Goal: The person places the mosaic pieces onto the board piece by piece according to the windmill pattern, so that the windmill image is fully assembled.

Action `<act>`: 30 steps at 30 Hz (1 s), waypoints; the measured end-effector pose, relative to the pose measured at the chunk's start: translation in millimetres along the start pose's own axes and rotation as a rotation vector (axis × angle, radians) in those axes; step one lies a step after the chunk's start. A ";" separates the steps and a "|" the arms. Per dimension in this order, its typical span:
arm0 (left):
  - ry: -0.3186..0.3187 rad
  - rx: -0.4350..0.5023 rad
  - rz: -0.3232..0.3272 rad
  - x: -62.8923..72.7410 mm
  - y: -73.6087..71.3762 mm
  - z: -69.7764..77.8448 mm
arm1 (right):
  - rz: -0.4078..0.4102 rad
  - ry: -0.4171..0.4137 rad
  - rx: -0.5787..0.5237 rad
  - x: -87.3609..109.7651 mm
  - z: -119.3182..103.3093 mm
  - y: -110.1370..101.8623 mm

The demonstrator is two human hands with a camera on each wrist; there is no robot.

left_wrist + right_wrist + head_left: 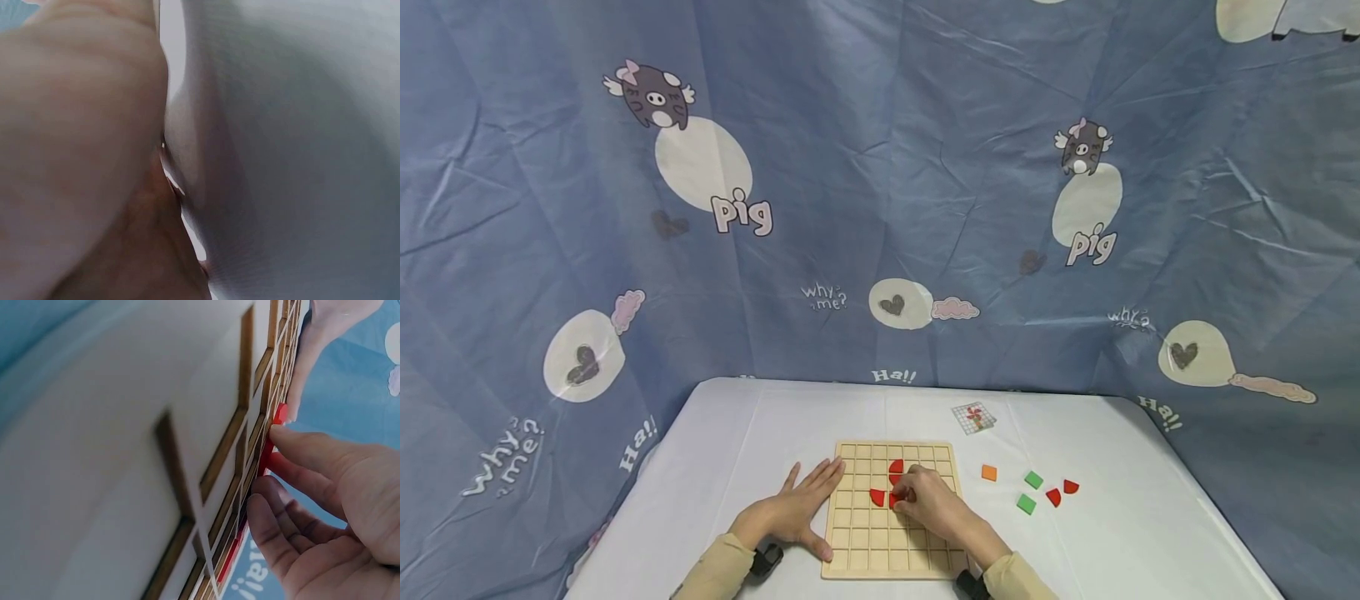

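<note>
A square wooden grid board (pixel 850 550) lies on the table. My left hand (pixel 790 508) rests flat at its left edge, fingers spread, with the thumb by the near corner and the fingertips higher up the side. Near the board's middle, my right hand (pixel 928 500) pinches a red fan-shaped tile (pixel 893 501) between thumb and index finger, low over the squares. That red tile (pixel 267 450) shows at the fingertips in the right wrist view. Another red tile (pixel 877 497) sits just left of it, and two more, an upper one (pixel 897 466) included, lie above, partly behind the fingers.
Right of the board lie an orange square tile (pixel 988 472), two green square tiles (pixel 1026 503) and two loose red tiles (pixel 1054 497). A card (pixel 973 417) printed with a grid and a coloured figure lies behind the board. A blue patterned cloth (pixel 865 208) hangs behind the white table (pixel 760 442).
</note>
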State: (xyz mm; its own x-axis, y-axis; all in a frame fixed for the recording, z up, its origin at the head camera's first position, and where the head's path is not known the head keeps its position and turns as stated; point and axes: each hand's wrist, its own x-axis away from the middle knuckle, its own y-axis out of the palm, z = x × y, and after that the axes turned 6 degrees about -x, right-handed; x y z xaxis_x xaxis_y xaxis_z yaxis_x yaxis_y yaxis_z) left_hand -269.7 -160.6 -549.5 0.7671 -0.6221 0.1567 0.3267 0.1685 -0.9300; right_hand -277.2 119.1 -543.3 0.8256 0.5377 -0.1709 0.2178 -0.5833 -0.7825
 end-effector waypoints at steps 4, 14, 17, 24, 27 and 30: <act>-0.005 -0.008 -0.001 0.2 -0.2 0.8 | -0.007 -0.015 -0.007 0.2 1.1 0.2; -0.009 0.000 0.005 0.9 1.0 0.5 | -0.069 -0.037 -0.022 1.7 3.0 -4.3; -0.009 0.000 0.005 0.9 0.9 0.7 | -0.040 -0.048 -0.006 2.1 4.2 -3.9; -0.006 -0.023 0.006 -0.4 2.4 -0.7 | -0.001 -0.019 0.038 3.1 1.2 0.7; -0.008 -0.025 0.003 -1.3 2.0 -1.3 | 0.014 0.000 0.042 2.0 -1.3 2.2; -0.013 -0.009 -0.003 -2.2 1.5 -1.4 | 0.035 0.008 0.054 0.3 -3.2 3.0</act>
State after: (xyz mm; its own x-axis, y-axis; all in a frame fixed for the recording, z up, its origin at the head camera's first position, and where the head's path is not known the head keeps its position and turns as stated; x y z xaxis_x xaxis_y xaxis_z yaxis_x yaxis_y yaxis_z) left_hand -271.6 -160.1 -551.7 0.7730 -0.6128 0.1642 0.3242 0.1592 -0.9325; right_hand -274.6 115.6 -543.8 0.8365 0.5123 -0.1945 0.1601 -0.5680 -0.8073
